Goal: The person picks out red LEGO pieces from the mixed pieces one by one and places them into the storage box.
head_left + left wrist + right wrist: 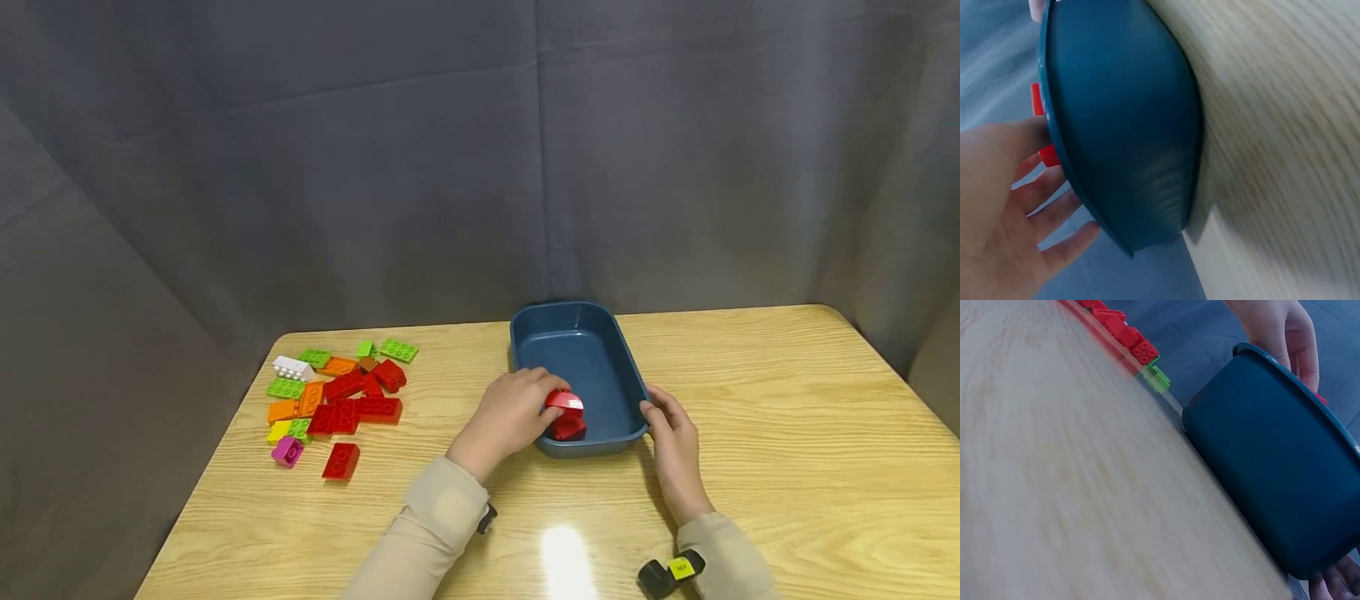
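Left hand grasping one red plastic brick, second red brick just below, 7 o'clock in one blue rectangular plastic tray; right hand gripping its edge, 4 o'clock

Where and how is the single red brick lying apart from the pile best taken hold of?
Probably by its left and right sides, thumb on one and fingers on the other, with the left hand coming from above and the right. The red brick is blocky, with bare table to its right; the magenta brick lies to its left.
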`<state>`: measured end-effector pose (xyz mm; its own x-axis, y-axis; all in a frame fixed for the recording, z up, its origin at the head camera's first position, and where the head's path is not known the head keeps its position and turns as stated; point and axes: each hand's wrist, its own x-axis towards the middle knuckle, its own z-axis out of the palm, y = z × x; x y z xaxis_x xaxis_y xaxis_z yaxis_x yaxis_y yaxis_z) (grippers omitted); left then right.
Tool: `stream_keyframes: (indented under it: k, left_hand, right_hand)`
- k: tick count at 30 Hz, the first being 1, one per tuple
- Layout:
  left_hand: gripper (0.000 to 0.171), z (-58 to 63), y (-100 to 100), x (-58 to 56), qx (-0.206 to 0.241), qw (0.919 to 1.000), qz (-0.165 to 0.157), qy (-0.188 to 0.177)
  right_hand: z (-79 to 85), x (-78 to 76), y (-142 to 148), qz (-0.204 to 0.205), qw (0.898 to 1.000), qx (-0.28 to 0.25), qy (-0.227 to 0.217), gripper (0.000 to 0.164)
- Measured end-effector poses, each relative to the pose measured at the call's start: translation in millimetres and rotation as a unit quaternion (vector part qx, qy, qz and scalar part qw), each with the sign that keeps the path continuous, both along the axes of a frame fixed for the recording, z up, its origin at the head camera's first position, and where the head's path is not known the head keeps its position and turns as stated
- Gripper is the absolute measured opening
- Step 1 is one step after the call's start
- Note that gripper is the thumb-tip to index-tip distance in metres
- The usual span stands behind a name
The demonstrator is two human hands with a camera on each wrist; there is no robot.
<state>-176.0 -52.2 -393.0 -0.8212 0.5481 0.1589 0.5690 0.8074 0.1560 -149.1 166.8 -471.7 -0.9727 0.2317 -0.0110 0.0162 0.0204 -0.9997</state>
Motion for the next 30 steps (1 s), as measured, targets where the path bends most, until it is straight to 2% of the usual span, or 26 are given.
stream_keyframes:
  k: [8,15,26,30]
  left_hand:
    - [0.032,-7.3,11,2.3,-0.009,0.9998,-0.003,0.019]
    - [0.031,-9.4,13,4.3,-0.007,0.9998,-0.006,0.02]
    - [0.031,-7.6,6,7.2,0.034,0.9993,0.004,0.014]
    - [0.03,-5.8,3,9.0,0.04,0.9991,0.007,0.012]
  right_hand:
    - [-2.0,3.4,7,-0.015,1.0,-0.004,-0.011,0.043]
    - [-2.1,4.2,8,-0.011,1.0,-0.003,-0.001,0.045]
    - [-1.2,-0.7,2,-0.006,1.0,-0.018,0.007,0.042]
    - [-1.8,-0.9,1,-0.008,1.0,-0.007,0.001,0.044]
